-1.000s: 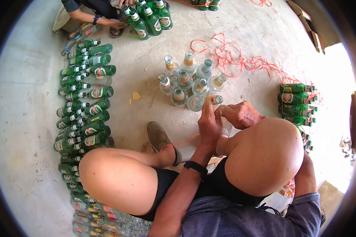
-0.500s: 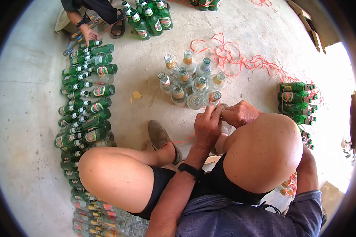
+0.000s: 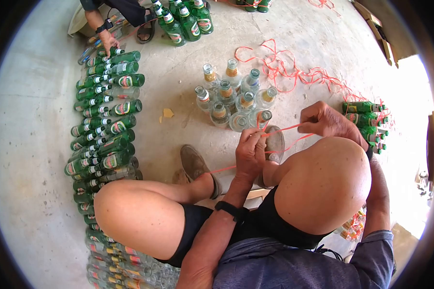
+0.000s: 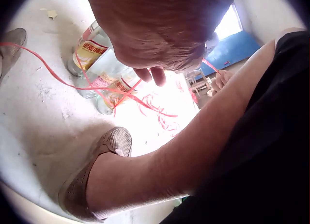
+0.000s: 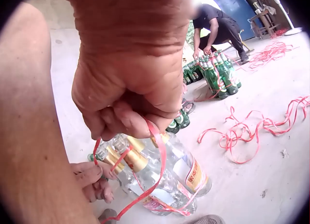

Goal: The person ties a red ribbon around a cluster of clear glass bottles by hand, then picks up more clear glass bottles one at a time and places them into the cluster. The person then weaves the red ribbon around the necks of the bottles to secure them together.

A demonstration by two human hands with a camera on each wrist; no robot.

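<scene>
Clear glass bottles (image 3: 246,103) stand upright in a tight cluster on the floor. My left hand (image 3: 250,153) pinches red string (image 3: 283,129) beside the nearest bottle. Off to the right, my right hand (image 3: 325,120) grips the string, which runs stretched between both hands. In the right wrist view, the curled fingers of my right hand (image 5: 128,98) hold a string loop (image 5: 162,161) above the gold-necked bottles (image 5: 181,161), and my left hand (image 5: 92,180) is beside the bottle necks. The left wrist view shows string (image 4: 72,87) crossing in front of labelled bottles (image 4: 92,52).
Green bottles (image 3: 125,108) lie stacked along the left. Bundled green bottles (image 3: 361,120) lie at the right, and others (image 3: 188,24) stand at the top. Tangled red string (image 3: 294,74) lies behind the cluster. Another person's hand (image 3: 110,42) touches the left stack. My shoes (image 3: 194,163) flank the near floor.
My right hand has moved away from my left, up and to the right, drawing out the string between them. The other person's hand has gone from the standing green bottles to the left stack.
</scene>
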